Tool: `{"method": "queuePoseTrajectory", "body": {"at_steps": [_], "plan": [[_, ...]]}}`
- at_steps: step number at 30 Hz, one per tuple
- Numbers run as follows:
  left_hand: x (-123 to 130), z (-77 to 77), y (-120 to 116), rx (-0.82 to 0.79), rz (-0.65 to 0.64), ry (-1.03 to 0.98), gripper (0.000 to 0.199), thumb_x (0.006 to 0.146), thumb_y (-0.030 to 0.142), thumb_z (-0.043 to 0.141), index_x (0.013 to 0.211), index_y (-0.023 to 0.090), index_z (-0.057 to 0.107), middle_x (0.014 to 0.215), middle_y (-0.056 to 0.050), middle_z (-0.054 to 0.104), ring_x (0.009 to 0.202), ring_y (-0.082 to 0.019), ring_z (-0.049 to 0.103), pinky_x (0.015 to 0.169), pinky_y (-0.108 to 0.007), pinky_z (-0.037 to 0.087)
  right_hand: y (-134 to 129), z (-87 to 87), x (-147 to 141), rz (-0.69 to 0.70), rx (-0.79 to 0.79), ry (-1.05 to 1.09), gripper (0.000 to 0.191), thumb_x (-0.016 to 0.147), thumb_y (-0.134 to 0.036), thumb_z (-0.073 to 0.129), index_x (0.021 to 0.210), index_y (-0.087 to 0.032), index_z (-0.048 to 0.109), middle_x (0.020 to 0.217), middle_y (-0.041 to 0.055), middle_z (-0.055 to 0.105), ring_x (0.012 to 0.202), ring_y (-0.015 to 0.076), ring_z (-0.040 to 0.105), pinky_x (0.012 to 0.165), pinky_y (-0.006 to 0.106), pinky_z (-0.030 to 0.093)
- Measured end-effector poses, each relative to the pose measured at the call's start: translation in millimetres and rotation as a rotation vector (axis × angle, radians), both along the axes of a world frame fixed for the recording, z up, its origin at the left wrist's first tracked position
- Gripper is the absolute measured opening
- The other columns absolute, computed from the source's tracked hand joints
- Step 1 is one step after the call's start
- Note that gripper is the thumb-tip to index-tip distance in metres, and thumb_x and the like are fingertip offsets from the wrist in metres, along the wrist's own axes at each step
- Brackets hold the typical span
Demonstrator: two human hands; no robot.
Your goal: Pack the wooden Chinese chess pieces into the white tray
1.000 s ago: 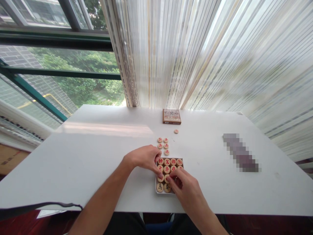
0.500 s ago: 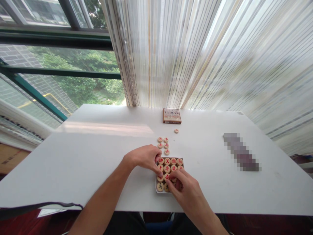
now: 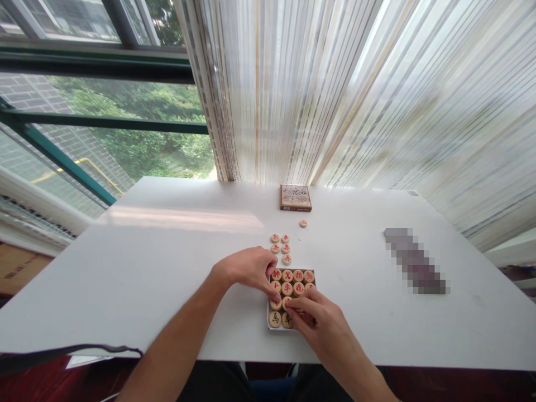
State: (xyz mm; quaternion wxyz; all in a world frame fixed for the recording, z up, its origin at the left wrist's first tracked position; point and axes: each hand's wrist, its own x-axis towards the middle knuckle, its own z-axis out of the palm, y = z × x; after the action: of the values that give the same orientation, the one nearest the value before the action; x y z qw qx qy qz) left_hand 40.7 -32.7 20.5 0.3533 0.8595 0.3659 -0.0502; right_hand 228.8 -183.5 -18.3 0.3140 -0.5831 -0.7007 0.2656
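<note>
A shallow white-walled box (image 3: pixel 268 326) lies on the table near its front edge, filled with rows of round wooden Chinese chess pieces. Red characters mark the upper rows, black ones the bottom row. My left hand (image 3: pixel 251 273) grips the box's left side, fingers curled by the far corner and thumb resting on a red piece (image 3: pixel 275 305). Over the lower right part of the box, my right hand (image 3: pixel 320 319) has thumb and forefinger closed at a red-marked chess piece (image 3: pixel 286 302). It hides several pieces beneath it. Beyond the box sit several loose red pieces (image 3: pixel 286 248) in two columns.
One more chess piece (image 3: pixel 303 223) lies farther back, near a printed box lid (image 3: pixel 295 198). A blurred-out long object (image 3: pixel 414 259) rests on the right of the white table (image 3: pixel 167 268). A dark strap (image 3: pixel 84 349) crosses the front left edge. Curtains (image 3: pixel 285 89) hang behind.
My right hand's fingertips have closed in at the red-marked piece, and more of the bottom row's black piece shows. My left hand stays in place.
</note>
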Motion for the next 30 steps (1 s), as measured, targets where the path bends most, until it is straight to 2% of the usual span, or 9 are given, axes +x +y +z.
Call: {"method": "queuePoseTrajectory", "body": {"at_steps": [3,7,11,13,17,20,22,24,30], "plan": [[-1,-0.4,1,0.007,-0.023,-0.024,0.052,0.056,0.061,0.081,0.066,0.02,0.049,0.062,0.004,0.052,0.057,-0.012,0.043,0.05,-0.026,0.028,-1,2.0,1,0.002,0.0,-0.002,0.014,0.095,-0.023,0.06,0.093,-0.026,0.073,0.087,0.0035,0.064,0.075,0.0172,0.065,0.066,0.027,0.052],[2,0.5,1,0.103,-0.038,-0.181,0.047,0.078,0.06,0.067,0.068,0.019,0.048,0.061,0.003,0.052,0.057,-0.011,0.043,0.052,-0.025,0.03,7,19.2,13,-0.009,0.072,-0.001,0.016,0.098,-0.027,0.055,0.099,-0.025,0.071,0.087,0.004,0.066,0.07,0.0157,0.063,0.065,0.027,0.053],[9,-3.9,5,0.326,0.095,-0.372,0.038,0.093,0.049,0.056,0.071,0.018,0.049,0.066,0.002,0.055,0.06,-0.011,0.046,0.057,-0.025,0.033,44,40.5,37,-0.038,0.205,-0.059,0.018,0.098,-0.028,0.054,0.101,-0.023,0.071,0.087,0.0052,0.068,0.074,0.0174,0.064,0.066,0.028,0.052],[11,-9.2,9,0.427,0.178,-0.422,0.034,0.095,0.047,0.054,0.076,0.018,0.053,0.071,0.001,0.058,0.062,-0.012,0.049,0.059,-0.026,0.036,72,42.7,48,-0.004,0.234,-0.068,0.02,0.098,-0.025,0.053,0.107,-0.024,0.071,0.092,0.0056,0.069,0.078,0.0178,0.064,0.064,0.028,0.052],[11,-23.8,21,0.591,0.243,-0.445,0.023,0.098,0.038,0.052,0.087,0.019,0.059,0.084,-0.002,0.063,0.074,-0.016,0.056,0.065,-0.028,0.043,126,23.5,60,0.157,0.265,-0.071,0.035,0.095,-0.011,0.046,0.116,-0.027,0.069,0.109,0.0057,0.068,0.087,0.0181,0.066,0.076,0.032,0.055],[8,-34.6,30,0.676,0.262,-0.437,0.012,0.098,0.027,0.051,0.098,0.02,0.061,0.097,-0.005,0.065,0.09,-0.02,0.059,0.075,-0.032,0.049,148,0.4,62,0.266,0.3,-0.058,0.051,0.088,0.001,0.041,0.12,-0.028,0.068,0.116,0.0059,0.066,0.107,0.0203,0.064,0.095,0.038,0.053],[6,-40.1,35,0.699,0.242,-0.445,0.013,0.097,0.022,0.05,0.104,0.02,0.061,0.103,-0.007,0.065,0.098,-0.022,0.059,0.085,-0.036,0.05,153,-11.6,62,0.3,0.312,-0.091,0.061,0.084,0.006,0.039,0.125,-0.029,0.067,0.12,0.0061,0.065,0.114,0.0211,0.061,0.103,0.042,0.049],[6,-43.9,38,0.692,0.196,-0.46,0.015,0.097,0.02,0.051,0.109,0.02,0.061,0.107,-0.007,0.066,0.103,-0.023,0.058,0.094,-0.039,0.049,152,-18.9,62,0.312,0.32,-0.147,0.065,0.082,0.008,0.039,0.128,-0.031,0.065,0.123,0.0065,0.063,0.116,0.0222,0.059,0.104,0.044,0.049],[8,-48.0,38,0.621,0.131,-0.481,0.016,0.095,0.02,0.056,0.109,0.02,0.064,0.107,-0.006,0.068,0.102,-0.023,0.059,0.096,-0.04,0.048,149,-22.4,67,0.302,0.337,-0.226,0.061,0.085,0.006,0.042,0.124,-0.034,0.068,0.124,0.006,0.063,0.117,0.0237,0.059,0.104,0.047,0.05]]}}
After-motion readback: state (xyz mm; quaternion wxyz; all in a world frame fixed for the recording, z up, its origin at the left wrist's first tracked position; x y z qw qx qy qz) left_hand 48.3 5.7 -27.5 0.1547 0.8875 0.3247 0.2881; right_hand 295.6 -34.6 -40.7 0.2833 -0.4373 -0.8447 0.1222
